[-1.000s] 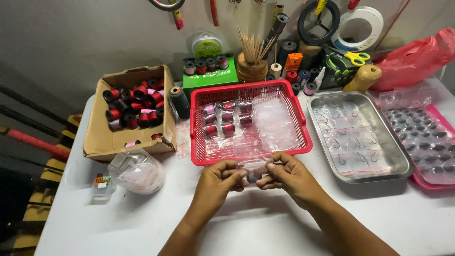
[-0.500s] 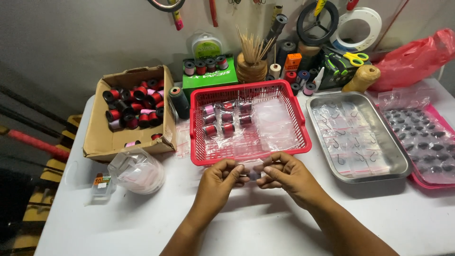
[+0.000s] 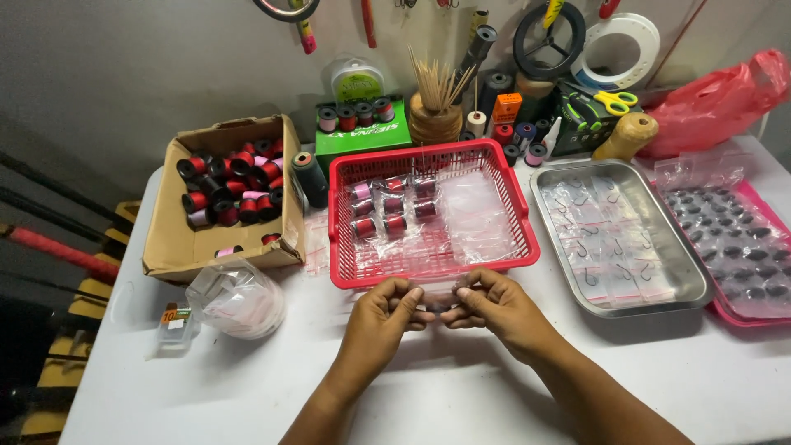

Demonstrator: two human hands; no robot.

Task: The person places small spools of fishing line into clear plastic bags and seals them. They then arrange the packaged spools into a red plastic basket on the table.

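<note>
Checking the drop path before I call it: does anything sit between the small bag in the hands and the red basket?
Nothing visible does. The left hand and right hand pinch the small clear bag just in front of the red basket; only bare table lies between them.

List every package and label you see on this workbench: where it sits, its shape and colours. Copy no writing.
Cardboard box: left, brown, open, holding thread spools.
Green box: behind the red basket, flat, white lettering.
Small clear case: front left, orange-and-white label.
Round packet: against the wall, clear, green label.
</note>
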